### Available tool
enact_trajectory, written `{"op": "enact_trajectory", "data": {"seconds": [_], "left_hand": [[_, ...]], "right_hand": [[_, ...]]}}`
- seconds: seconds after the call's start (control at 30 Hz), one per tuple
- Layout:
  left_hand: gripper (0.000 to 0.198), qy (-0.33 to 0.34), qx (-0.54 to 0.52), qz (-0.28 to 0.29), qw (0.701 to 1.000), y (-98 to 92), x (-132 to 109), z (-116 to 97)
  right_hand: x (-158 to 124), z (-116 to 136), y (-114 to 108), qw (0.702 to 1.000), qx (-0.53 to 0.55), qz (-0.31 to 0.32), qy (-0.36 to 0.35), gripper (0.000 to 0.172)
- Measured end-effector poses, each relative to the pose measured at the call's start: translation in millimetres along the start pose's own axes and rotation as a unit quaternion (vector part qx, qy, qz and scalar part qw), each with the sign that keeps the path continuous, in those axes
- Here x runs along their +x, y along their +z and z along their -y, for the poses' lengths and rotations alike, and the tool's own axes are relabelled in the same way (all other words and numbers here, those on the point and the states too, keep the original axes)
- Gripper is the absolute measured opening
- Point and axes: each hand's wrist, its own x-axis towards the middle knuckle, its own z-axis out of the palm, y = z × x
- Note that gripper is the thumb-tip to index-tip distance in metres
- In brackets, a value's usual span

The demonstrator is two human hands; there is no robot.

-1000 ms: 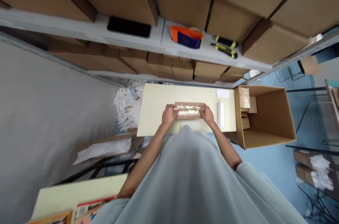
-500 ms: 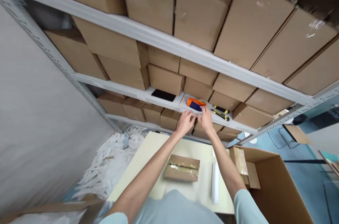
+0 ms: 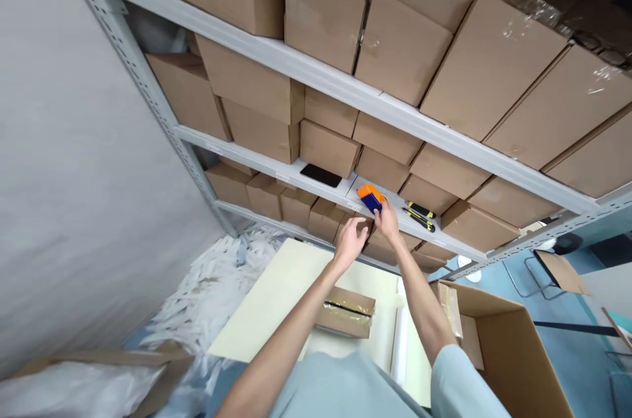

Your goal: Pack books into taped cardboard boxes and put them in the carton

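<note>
An orange and dark-blue tape dispenser (image 3: 370, 197) is at the middle shelf, its orange end tilted up. My right hand (image 3: 386, 220) is closed on its near right end. Just left of it, my left hand (image 3: 351, 240) hovers in front of the shelf edge, fingers apart and holding nothing. To the right on the same shelf lie two yellow-and-black utility knives (image 3: 419, 215). A flat black phone-like slab (image 3: 320, 175) lies to the left. Below my forearms, a small taped cardboard box (image 3: 347, 313) sits on the pale table (image 3: 266, 299).
Cardboard boxes (image 3: 336, 141) fill the grey metal shelving (image 3: 316, 76) ahead. A large open carton (image 3: 513, 339) stands at the right with smaller boxes inside. A white roll (image 3: 401, 339) lies on the table's right side. White shredded paper (image 3: 197, 299) is heaped at the left.
My right hand has closed on the tape dispenser and tipped it up. My left hand has spread its fingers slightly. The view has shifted, so the shelves appear further right.
</note>
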Motion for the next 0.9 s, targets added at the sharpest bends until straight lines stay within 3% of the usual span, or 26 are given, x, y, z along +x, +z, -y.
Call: {"op": "enact_trajectory", "data": {"seconds": [0.07,0.13,0.2,0.3,0.37,0.53,0.63,0.7,0.83,0.9], "left_hand": [[0.025,-0.023,-0.05,-0.004,0.998,-10.8,-24.9,1.8],[0.025,-0.048,-0.085,-0.003,0.995,-23.5,-53.7,-0.7],[0.022,-0.073,-0.097,-0.005,0.993,-38.7,-84.1,-8.4],[0.021,-0.09,-0.095,-0.01,0.991,-63.9,-124.9,-23.9],[0.019,-0.097,-0.074,0.016,0.992,-78.5,-146.4,-29.6],[0.02,-0.129,-0.04,0.104,0.985,-99.2,-187.3,-16.1],[0.025,-0.178,-0.066,0.149,0.97,-108.0,-200.1,-3.8],[0.033,-0.216,-0.089,0.15,0.961,-116.3,-199.5,0.9],[0.047,-0.256,-0.116,0.097,0.955,-136.0,-178.6,7.6],[0.052,-0.271,-0.133,0.118,0.946,-142.7,-164.5,12.6]], "right_hand": [[-37.7,1.4,16.3,0.986,0.164,-0.035,-0.026,0.04],[-83.5,6.4,33.4,0.941,0.33,-0.044,-0.056,0.038],[-130.4,14.4,43.9,0.904,0.422,-0.036,-0.048,0.042],[-186.9,27.3,42.9,0.874,0.486,0.0,-0.002,0.047],[-211.1,33.7,39.4,0.857,0.513,0.046,0.025,0.054],[-248.3,43.9,58.2,0.834,0.529,0.124,0.09,0.069],[-265.0,45.0,76.3,0.843,0.513,0.121,0.108,0.075],[-273.0,41.4,82.3,0.854,0.495,0.121,0.108,0.075],[-284.0,29.0,78.8,0.86,0.459,0.201,0.096,0.068],[-288.3,23.4,74.5,0.867,0.431,0.236,0.085,0.064]]}}
